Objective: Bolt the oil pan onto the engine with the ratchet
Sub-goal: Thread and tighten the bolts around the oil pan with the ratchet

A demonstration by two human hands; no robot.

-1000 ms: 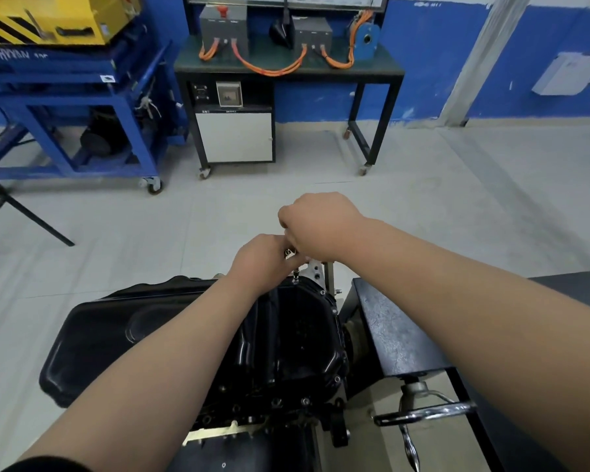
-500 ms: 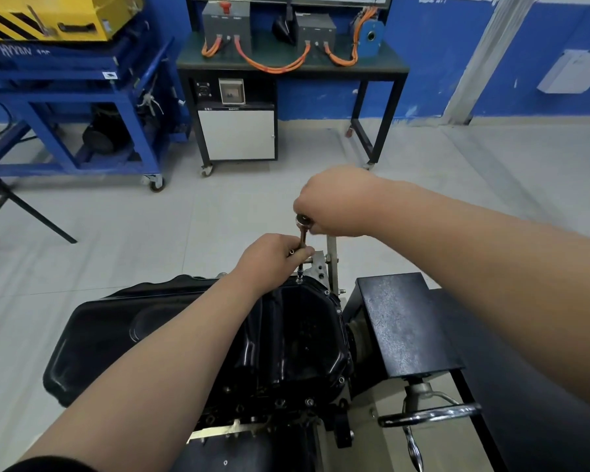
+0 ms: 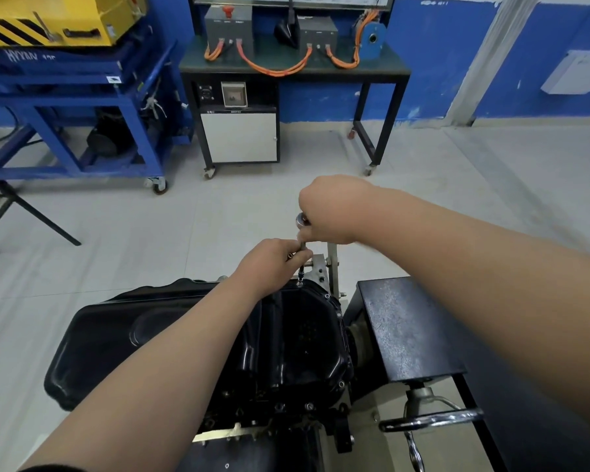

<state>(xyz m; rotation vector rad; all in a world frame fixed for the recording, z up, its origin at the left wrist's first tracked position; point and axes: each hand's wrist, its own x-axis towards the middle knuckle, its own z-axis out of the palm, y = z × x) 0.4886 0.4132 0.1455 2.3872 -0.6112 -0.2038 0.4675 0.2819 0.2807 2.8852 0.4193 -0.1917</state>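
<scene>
The black oil pan (image 3: 300,338) lies on the engine (image 3: 273,434), which is mounted on a stand. A ratchet (image 3: 301,221) with a thin extension stands upright over a bolt (image 3: 299,283) at the pan's far rim. My right hand (image 3: 334,209) grips the ratchet at the top; only its round head shows. My left hand (image 3: 269,264) pinches the extension shaft lower down, just above the socket. Other bolts sit along the pan's rim.
A black box (image 3: 402,328) of the stand is on the right, with a chrome crank handle (image 3: 430,420) below it. A black drip tray (image 3: 116,335) lies left of the engine. Across the floor stand a wheeled bench (image 3: 293,73) and a blue cart (image 3: 72,97).
My right hand has lifted away from my left hand, so the ratchet head and extension now show between them. My left hand has stayed at the bolt.
</scene>
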